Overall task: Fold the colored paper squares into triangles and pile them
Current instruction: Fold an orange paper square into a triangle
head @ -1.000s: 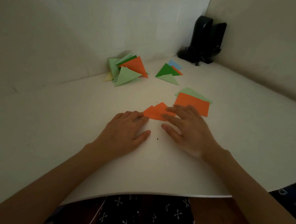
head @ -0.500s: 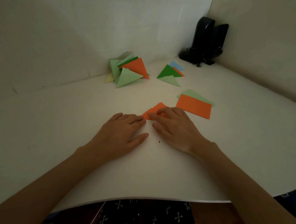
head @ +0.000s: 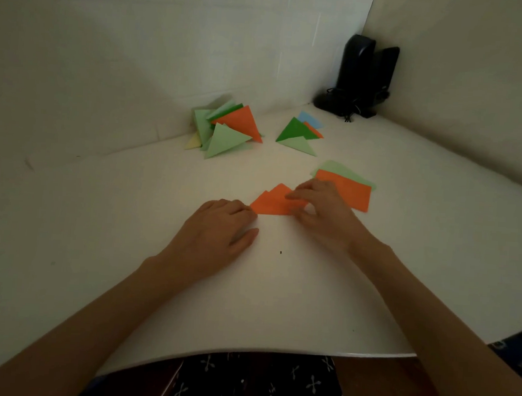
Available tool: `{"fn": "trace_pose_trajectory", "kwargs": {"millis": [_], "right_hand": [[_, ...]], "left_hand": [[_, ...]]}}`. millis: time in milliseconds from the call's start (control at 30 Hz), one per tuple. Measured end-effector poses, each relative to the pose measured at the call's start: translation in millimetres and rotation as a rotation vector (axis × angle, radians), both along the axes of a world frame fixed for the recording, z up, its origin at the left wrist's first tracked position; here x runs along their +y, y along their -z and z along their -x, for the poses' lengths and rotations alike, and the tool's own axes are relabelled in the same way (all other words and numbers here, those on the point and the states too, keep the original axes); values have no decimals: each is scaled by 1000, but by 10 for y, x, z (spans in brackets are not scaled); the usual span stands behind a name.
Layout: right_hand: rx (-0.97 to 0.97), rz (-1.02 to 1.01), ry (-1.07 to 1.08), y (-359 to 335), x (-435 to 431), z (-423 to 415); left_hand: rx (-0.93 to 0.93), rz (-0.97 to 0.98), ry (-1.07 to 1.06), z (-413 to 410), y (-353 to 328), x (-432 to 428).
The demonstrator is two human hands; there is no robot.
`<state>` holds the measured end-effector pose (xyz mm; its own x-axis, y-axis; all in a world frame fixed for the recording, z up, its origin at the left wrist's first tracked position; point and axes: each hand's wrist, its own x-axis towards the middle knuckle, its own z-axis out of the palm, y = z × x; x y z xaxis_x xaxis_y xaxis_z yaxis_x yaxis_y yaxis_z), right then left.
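A folded orange paper (head: 271, 203) lies on the white table (head: 278, 291) in the middle, its two layers slightly offset at the top. My left hand (head: 217, 228) lies flat on the table, its fingertips touching the paper's left corner. My right hand (head: 326, 216) covers the right part of the paper, with fingers on top and the thumb at the near edge, pinching the right corner. To the right sits a stack of unfolded squares (head: 351, 193), orange on light green. A pile of folded triangles (head: 227, 130) sits at the back left.
A second small group of triangles (head: 298, 132), green, orange and blue, lies at the back centre. Two black speakers (head: 365, 78) stand in the far corner where the walls meet. The table's near edge (head: 273, 350) runs just above my lap.
My right hand slid left over the orange paper and has come back to its right end, uncovering more of it. My left hand stays at the left corner.
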<state>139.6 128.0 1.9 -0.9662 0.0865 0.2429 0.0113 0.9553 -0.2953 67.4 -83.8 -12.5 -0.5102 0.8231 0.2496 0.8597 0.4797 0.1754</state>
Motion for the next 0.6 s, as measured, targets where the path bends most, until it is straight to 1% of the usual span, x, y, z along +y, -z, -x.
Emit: {"fn": "trace_pose_trajectory", "kwargs": {"millis": [67, 133, 200, 267, 333, 467, 600], "right_hand": [[-49, 48, -61, -4, -63, -45], [-34, 63, -69, -6, -104, -73], [-38, 50, -46, -10, -152, -109], [-52, 18, -37, 2, -196, -162], [-45, 5, -63, 9, -213, -210], [-145, 149, -149, -48, -166, -288], [-120, 118, -195, -23, -117, -259]], "left_hand": [[36, -5, 3, 37, -38, 66], [88, -22, 2, 60, -70, 132], [141, -11, -30, 46, -87, 184], [151, 14, -65, -2, -65, 208], [121, 0, -76, -22, -45, 203], [-19, -59, -44, 46, -26, 173], [-52, -147, -65, 69, -10, 194]]}}
